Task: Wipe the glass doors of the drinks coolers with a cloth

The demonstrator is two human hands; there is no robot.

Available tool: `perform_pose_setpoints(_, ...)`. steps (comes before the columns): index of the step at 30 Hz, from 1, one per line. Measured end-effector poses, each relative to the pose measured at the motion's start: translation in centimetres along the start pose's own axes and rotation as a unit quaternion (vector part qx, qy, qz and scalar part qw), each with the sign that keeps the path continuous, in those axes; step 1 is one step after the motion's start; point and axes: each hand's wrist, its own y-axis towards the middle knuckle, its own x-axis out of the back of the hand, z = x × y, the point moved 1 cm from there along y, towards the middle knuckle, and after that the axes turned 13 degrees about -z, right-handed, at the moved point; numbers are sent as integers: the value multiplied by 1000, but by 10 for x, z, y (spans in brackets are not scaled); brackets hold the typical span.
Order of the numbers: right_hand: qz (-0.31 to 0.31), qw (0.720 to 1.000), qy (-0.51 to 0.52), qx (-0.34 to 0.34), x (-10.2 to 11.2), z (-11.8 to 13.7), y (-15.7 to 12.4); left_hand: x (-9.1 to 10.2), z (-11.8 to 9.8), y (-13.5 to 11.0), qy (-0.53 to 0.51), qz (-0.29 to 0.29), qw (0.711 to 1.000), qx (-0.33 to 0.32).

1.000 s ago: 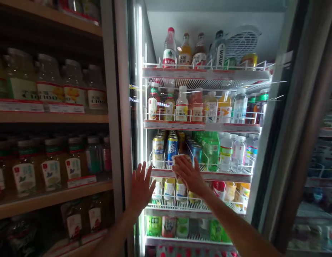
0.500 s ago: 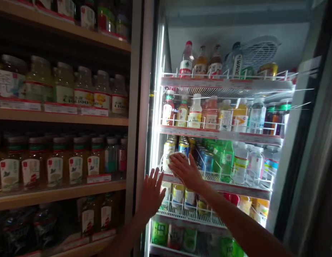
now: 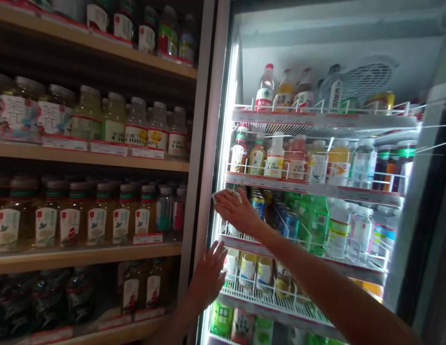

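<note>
My right hand (image 3: 236, 212) lies flat against the glass front of a lit drinks fridge (image 3: 223, 143), pressing a pale cloth (image 3: 223, 194) to it at the level of the can shelf (image 3: 244, 242). Only the cloth's edge shows past my fingertips. My left hand (image 3: 208, 277) is lower down, its fingers spread flat on the glass near the fridge's left frame, holding nothing. Behind the glass stand cans (image 3: 258, 205) and green bottles (image 3: 316, 223).
Wooden shelves (image 3: 89, 160) packed with bottled tea and juice fill the left side. The fridge holds several wire shelves of bottles and cans, with a fan grille (image 3: 367, 76) at top right. A dark door frame (image 3: 428, 230) runs down the right.
My right hand slid the cloth up and to the left across the glass. My left hand stayed low on the glass. The view swung left, showing more of the wooden shelves.
</note>
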Motion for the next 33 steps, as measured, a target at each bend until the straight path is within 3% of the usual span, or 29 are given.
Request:
perform_pose_setpoints(4, -30, 990, -51, -131, -4, -51, 42, 3, 16, 23, 1, -44, 999, 9)
perform_pose_setpoints(6, -32, 986, -56, -156, -6, -57, 50, 4, 25, 38, 1, -65, 997, 33)
perform_pose_setpoints(8, -11, 992, -39, -116, -7, -40, 40, 7, 34, 50, -2, -88, 995, 47)
perform_pose_setpoints(11, 45, 999, 12, -3, -2, 2, 7, 17, 49, 66, -10, -135, 988, 68)
perform_pose_setpoints(13, 65, 995, 34, 67, 6, 12, -8, 25, 60, 80, -10, -165, 983, 80)
perform_pose_setpoints(16, 48, 997, -5, 63, 20, -27, 1, 32, 73, 109, 0, -193, 978, 76)
perform_pose_setpoints(19, 3, 991, -95, -94, 35, -100, 31, 32, 79, 148, 5, -205, 977, 53)
perform_pose_setpoints(21, -31, 972, -136, -191, 43, -131, 42, 29, 79, 175, 3, -216, 975, 42)
perform_pose_setpoints(22, -40, 966, -144, -211, 47, -136, 43, 27, 78, 189, 0, -222, 974, 39)
perform_pose_setpoints(24, -35, 972, -140, -186, 51, -125, 32, 22, 74, 214, -8, -236, 971, 37)
perform_pose_setpoints(27, 13, 994, -98, -48, 55, -95, 2, 11, 68, 244, -16, -249, 968, 32)
perform_pose_setpoints(29, 35, 996, -84, 18, 63, -95, -14, 3, 64, 256, -17, -249, 968, 30)
perform_pose_setpoints(31, 23, 994, -111, -14, 78, -122, -20, -3, 62, 263, -16, -249, 968, 33)
perform_pose_setpoints(33, -22, 975, -171, -138, 95, -160, -21, -7, 60, 265, -18, -250, 967, 40)
